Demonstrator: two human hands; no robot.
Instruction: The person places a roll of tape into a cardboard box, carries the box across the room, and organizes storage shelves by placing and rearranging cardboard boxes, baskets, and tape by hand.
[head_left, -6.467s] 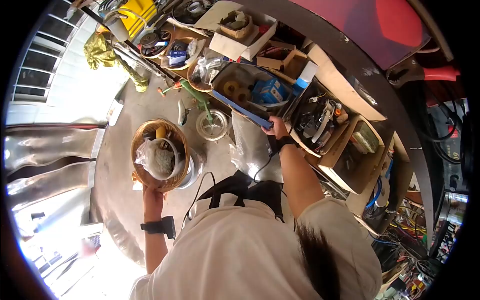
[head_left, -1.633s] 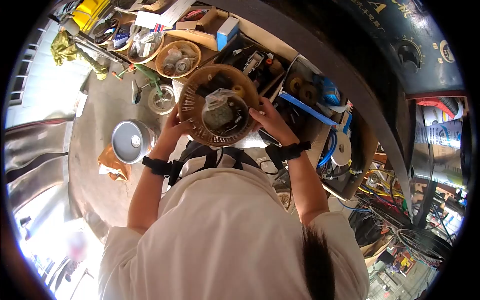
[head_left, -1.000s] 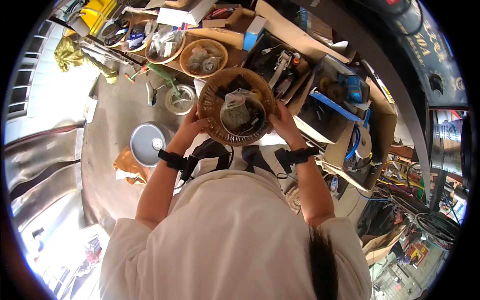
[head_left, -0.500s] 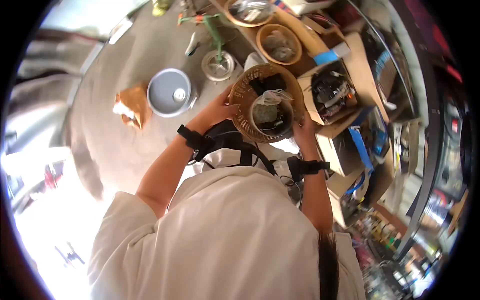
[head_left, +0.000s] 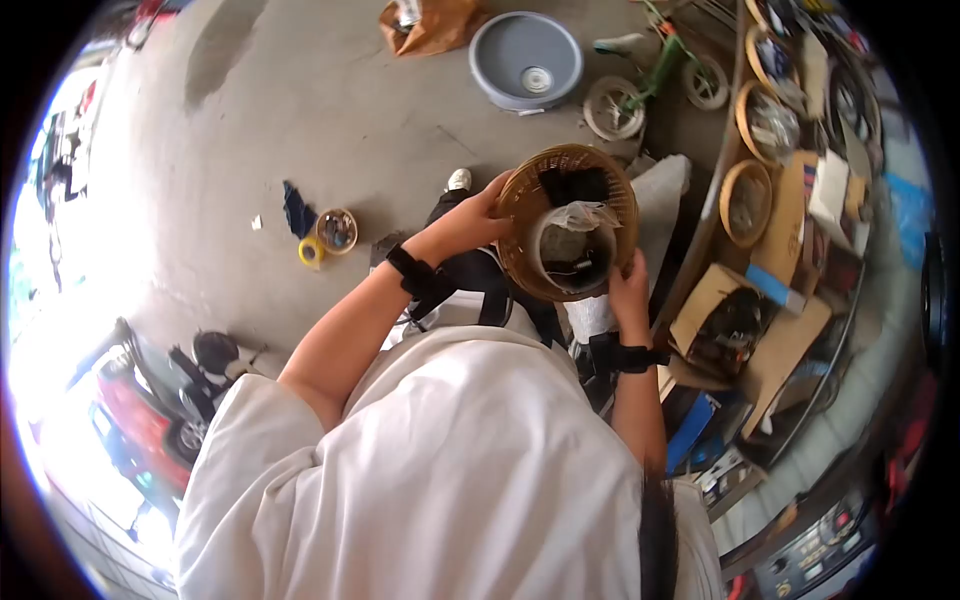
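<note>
Both of my hands carry a brown woven basket (head_left: 518,205) in front of my body, over the floor. My left hand (head_left: 472,222) is closed on the basket's left rim, thumb on the inside. The lower right rim is gripped by my right hand (head_left: 629,298), whose fingers are partly hidden beneath the basket. Inside, a smaller round container (head_left: 547,262) holds contents too blurred to name. Crumpled clear plastic (head_left: 583,215) lies over its top edge, and a black item (head_left: 575,184) sits beside it.
A grey tub (head_left: 500,65), a brown paper bag (head_left: 440,27) and a small green bike (head_left: 660,70) stand ahead. To the right, a long table bears baskets (head_left: 746,205) and cardboard boxes (head_left: 700,305). Yellow tape (head_left: 311,252) and a small basket (head_left: 337,231) lie on the left floor.
My view and body have turned left, so the tub, bike and boxes have shifted up and right. The basket stays in both hands, slightly further right in view.
</note>
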